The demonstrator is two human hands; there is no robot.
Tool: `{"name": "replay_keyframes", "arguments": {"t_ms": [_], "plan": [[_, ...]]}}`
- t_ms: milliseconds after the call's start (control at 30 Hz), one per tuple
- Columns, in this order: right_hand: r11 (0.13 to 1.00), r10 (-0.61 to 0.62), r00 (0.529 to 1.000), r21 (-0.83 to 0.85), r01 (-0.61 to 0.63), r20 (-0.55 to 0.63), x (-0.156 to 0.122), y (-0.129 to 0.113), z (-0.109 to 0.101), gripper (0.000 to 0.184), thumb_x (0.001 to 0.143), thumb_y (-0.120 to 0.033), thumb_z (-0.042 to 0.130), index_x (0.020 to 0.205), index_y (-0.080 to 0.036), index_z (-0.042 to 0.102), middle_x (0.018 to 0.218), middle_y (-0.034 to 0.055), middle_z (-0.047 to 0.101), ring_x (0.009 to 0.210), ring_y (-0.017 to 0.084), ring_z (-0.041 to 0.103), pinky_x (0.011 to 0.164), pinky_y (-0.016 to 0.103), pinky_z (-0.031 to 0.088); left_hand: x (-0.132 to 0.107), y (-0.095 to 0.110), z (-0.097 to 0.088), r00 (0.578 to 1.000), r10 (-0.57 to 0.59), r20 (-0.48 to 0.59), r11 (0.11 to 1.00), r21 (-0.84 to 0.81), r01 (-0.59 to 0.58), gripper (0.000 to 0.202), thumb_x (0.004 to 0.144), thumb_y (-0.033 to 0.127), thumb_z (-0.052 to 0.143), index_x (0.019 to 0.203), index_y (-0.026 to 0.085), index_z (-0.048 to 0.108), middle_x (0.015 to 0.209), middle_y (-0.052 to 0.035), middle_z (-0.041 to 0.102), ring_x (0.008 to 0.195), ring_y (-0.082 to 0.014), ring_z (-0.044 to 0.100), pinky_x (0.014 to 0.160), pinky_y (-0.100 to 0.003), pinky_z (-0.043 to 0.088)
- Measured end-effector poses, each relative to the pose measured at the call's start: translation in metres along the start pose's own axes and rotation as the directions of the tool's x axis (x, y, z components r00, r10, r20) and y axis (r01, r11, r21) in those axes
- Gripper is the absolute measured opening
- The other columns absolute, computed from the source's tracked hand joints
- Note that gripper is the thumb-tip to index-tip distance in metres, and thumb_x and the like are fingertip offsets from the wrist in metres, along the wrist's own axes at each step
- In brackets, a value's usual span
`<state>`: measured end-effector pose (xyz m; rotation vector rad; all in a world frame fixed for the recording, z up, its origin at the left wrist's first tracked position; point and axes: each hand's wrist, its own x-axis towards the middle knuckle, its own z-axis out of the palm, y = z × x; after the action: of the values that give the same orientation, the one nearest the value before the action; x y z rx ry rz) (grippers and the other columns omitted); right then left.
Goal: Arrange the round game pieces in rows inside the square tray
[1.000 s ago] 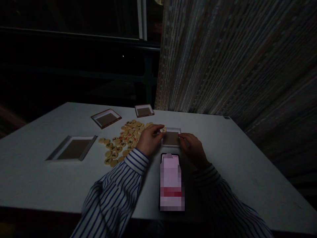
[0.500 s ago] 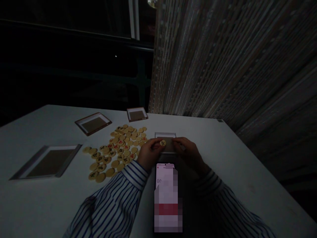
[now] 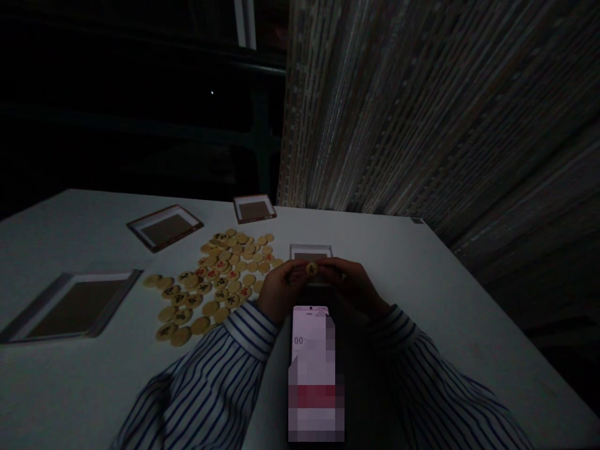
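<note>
A small round xiangqi piece with a dark character stands between the fingertips of both hands, face toward me. My left hand pinches it from the left. My right hand meets it from the right, its fingers closed and touching the piece's edge. Just behind and under the hands lies a shallow open box with a pale rim and brown bottom, partly hidden by them. To the left spreads a loose pile of xiangqi pieces, some with red characters, some with black, others blank side up.
A lit phone lies between my forearms. Other shallow boxes stand on the white table: one at far left, one behind the pile, one at the back edge. A striped string curtain hangs behind the table.
My right hand has moved left to meet the left hand, and its fingers now touch the piece. The whole view has shifted slightly.
</note>
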<state>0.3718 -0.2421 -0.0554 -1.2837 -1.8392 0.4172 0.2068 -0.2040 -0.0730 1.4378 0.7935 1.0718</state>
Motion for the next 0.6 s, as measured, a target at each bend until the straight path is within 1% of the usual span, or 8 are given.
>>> {"name": "replay_keyframes", "arguments": {"t_ms": [133, 267, 367, 433, 600], "plan": [[1.000, -0.018, 1.000, 0.020, 0.018, 0.005, -0.0005, -0.0003, 0.0005, 0.020, 0.082, -0.026, 0.055, 0.099, -0.021, 0.064, 0.089, 0.0033, 0.068, 0.074, 0.012, 0.061, 0.063, 0.025, 0.048, -0.0009, 0.0017, -0.0008, 0.999, 0.041, 0.026, 0.995, 0.088, -0.043, 0.026, 0.070, 0.028, 0.063, 0.093, 0.015, 0.066, 0.087, -0.0053, 0.071, 0.078, -0.0173, 0.066, 0.072, -0.029, 0.053], [0.999, -0.051, 0.999, -0.016, 0.051, -0.005, -0.0016, -0.0031, -0.0003, 0.021, 0.084, -0.027, 0.053, 0.100, -0.020, 0.064, 0.091, 0.0049, 0.068, 0.077, 0.013, 0.061, 0.065, 0.027, 0.048, -0.0011, 0.0029, -0.0016, 0.998, 0.066, 0.022, 0.985, 0.158, -0.068, 0.025, 0.074, 0.030, 0.060, 0.092, 0.016, 0.068, 0.090, -0.0053, 0.071, 0.082, -0.0181, 0.065, 0.077, -0.030, 0.052], [0.993, -0.099, 0.995, -0.057, 0.101, 0.031, -0.0023, -0.0063, -0.0016, 0.024, 0.085, -0.027, 0.050, 0.104, -0.020, 0.062, 0.093, 0.0055, 0.067, 0.080, 0.014, 0.060, 0.068, 0.028, 0.048, -0.0010, 0.0054, -0.0014, 0.999, 0.046, -0.007, 0.983, 0.176, -0.044, 0.024, 0.074, 0.030, 0.060, 0.091, 0.016, 0.069, 0.088, -0.0051, 0.071, 0.081, -0.0182, 0.065, 0.077, -0.030, 0.052], [0.989, -0.107, 0.993, -0.098, 0.110, 0.043, -0.0025, -0.0076, -0.0017, 0.025, 0.084, -0.026, 0.051, 0.106, -0.021, 0.061, 0.093, 0.0055, 0.066, 0.083, 0.014, 0.060, 0.071, 0.029, 0.048, -0.0009, 0.0072, -0.0008, 0.999, 0.025, -0.026, 0.984, 0.177, -0.020, 0.023, 0.073, 0.029, 0.060, 0.090, 0.016, 0.069, 0.087, -0.0050, 0.071, 0.080, -0.0181, 0.065, 0.076, -0.031, 0.052], [0.977, -0.130, 0.990, -0.164, 0.138, 0.059, -0.0020, -0.0099, -0.0013, 0.024, 0.083, -0.027, 0.051, 0.105, -0.022, 0.060, 0.093, 0.0043, 0.066, 0.082, 0.014, 0.059, 0.072, 0.030, 0.047, -0.0007, 0.0062, 0.0004, 1.000, 0.024, -0.015, 0.982, 0.190, -0.021, 0.023, 0.074, 0.030, 0.059, 0.090, 0.017, 0.069, 0.088, -0.0043, 0.071, 0.082, -0.0185, 0.065, 0.077, -0.032, 0.051]]}}
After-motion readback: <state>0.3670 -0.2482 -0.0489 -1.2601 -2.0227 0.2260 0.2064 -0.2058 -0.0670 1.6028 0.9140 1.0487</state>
